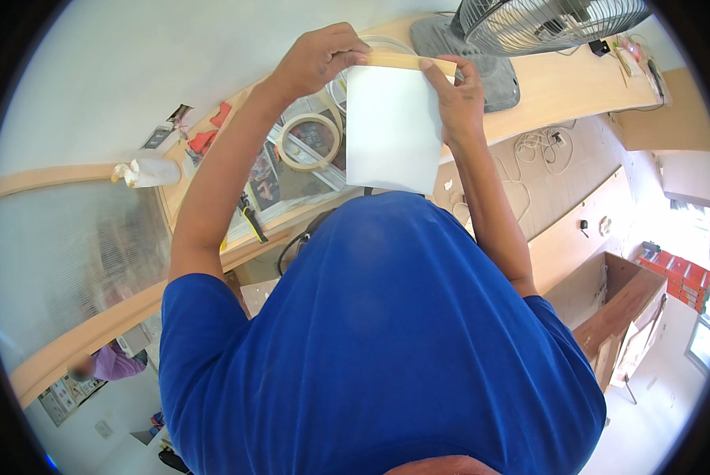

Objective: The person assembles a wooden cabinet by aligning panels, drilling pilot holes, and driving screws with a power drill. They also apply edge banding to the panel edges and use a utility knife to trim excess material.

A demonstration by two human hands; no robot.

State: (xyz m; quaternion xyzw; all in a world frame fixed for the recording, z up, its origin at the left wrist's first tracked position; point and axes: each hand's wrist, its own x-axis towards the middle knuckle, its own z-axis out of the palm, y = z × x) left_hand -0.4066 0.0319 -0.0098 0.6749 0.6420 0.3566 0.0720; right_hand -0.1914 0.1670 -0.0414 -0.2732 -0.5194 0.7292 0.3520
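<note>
Both hands are raised at the workbench around a white sheet (394, 127) with a strip of tan masking tape (398, 60) along its top edge. My left hand (323, 57) is closed, its fingers pinching the tape's left end. At the other end, the thumb of my right hand (459, 99) presses on the tape near the sheet's upper right corner, fingers behind it. The sheet hangs down toward my blue shirt. Just left of it lies a roll of masking tape (284, 150).
A grey fan (549, 24) stands on the bench (553, 87) at the far right. Pliers (252, 218) with yellow-and-black handles and a white bottle (151, 172) are at the left. A coiled cable (543, 150) lies on the floor; a wooden box (620, 309) stands right.
</note>
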